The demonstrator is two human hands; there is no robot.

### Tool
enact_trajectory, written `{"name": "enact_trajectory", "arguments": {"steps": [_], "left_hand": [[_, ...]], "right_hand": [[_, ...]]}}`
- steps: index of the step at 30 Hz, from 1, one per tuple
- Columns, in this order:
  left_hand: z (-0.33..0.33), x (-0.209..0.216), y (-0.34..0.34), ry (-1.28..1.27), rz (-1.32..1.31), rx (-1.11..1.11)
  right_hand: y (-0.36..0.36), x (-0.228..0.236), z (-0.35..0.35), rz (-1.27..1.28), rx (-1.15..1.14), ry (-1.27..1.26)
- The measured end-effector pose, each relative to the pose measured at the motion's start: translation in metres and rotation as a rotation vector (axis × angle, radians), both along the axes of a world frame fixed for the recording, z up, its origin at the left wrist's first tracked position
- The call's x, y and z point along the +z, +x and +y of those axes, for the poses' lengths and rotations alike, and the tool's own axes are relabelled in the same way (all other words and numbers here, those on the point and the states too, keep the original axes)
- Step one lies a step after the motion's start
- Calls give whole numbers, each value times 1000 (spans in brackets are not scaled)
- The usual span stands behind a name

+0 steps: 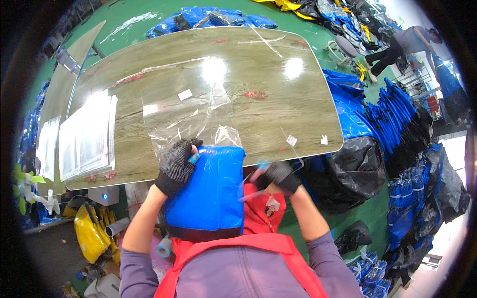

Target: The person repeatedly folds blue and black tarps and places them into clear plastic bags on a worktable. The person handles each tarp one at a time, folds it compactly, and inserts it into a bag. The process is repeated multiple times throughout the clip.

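Observation:
A flat blue folded piece of shiny sheeting (206, 191) with a black lower edge lies against my front, its top end over the table's near edge. My left hand (178, 166), in a black dotted glove with the fingertips bare, is closed at its upper left corner. Beyond that corner a clear plastic bag (191, 119) lies flat on the table, its crumpled near end meeting the blue piece. To the right of the blue piece is my right hand (279, 176), gloved too and smeared by motion. A see-through strip shows beside its fingers, and whether it is held is unclear.
The wood-patterned table (278, 119) carries a stack of clear plastic bags (89, 139) on its left and small white labels (185, 94). Blue and black bundles (357, 169) crowd the right side. Yellow sheeting (92, 233) sits below left. Another person (410, 47) stands far right.

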State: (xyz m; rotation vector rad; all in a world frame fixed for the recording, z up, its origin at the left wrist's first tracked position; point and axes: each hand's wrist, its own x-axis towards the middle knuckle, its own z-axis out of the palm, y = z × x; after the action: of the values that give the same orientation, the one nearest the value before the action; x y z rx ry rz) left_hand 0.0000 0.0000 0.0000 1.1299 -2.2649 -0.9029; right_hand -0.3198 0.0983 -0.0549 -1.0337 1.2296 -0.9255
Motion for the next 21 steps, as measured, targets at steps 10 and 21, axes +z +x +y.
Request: {"name": "enact_trajectory", "arguments": {"steps": [10, 21], "left_hand": [[12, -14, 3, -101, 185, 126], [24, -2, -1, -194, 5, 214]], "right_hand": [[18, 19, -49, 498, -110, -154], [66, 30, -78, 586, 26, -17]]}}
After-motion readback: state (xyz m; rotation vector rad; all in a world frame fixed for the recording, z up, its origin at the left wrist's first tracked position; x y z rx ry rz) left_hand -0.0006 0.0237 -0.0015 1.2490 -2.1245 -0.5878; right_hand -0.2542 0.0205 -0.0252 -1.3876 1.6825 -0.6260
